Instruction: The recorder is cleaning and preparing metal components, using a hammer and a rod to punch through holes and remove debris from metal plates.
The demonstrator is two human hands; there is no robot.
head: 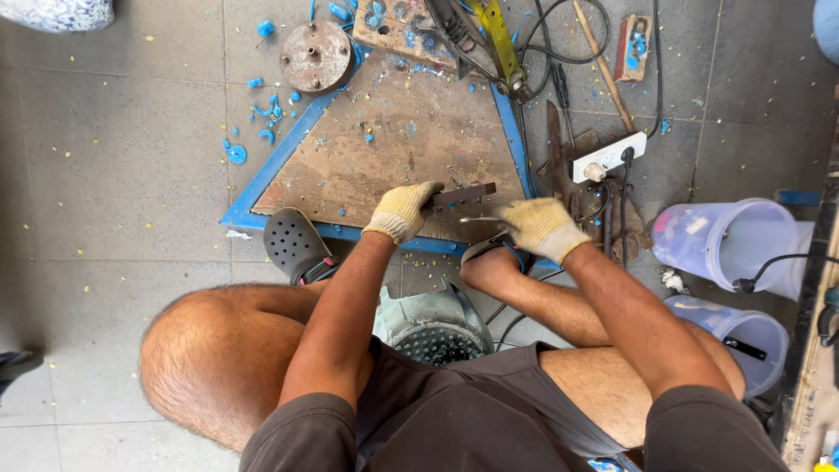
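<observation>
At the frame's centre, the gloved left hand closes its fingers around one end of a small dark metal bar, pinning it flat on the blue-framed triangular board, apparently to steady it. Just right, the gloved right hand curls tight around a thin metal rod, tip aimed at the bar. A white power strip lies right of the board, and a round metal disc at upper left.

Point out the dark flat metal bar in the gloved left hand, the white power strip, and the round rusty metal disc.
Dark flat metal bar (pixel 465 196), head view, mid-length.
White power strip (pixel 609 156), head view, top face.
Round rusty metal disc (pixel 316 56), head view, centre.
</observation>
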